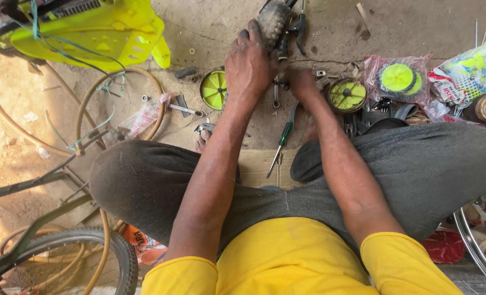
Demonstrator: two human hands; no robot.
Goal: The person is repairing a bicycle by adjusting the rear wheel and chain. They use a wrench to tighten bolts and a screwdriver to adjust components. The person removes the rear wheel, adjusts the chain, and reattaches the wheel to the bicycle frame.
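My left hand (248,63) grips a small dark rubber wheel (273,21) that stands on the concrete floor in front of me. My right hand (302,83) is lower and to the right of it, fingers curled near the wheel's base among small tools; what it holds is hidden. A black pair of pliers (297,27) lies against the wheel's right side. A green-handled screwdriver (282,139) lies on the floor between my forearms. I sit cross-legged in grey trousers and a yellow shirt.
Yellow-green plastic wheel discs (214,89) (347,94) lie left and right; another (398,78) is bagged. A yellow-green plastic body (98,30) is upper left, a tan hose (90,104) loops below it, a bicycle wheel (84,257) is lower left, cardboard (264,166) under me.
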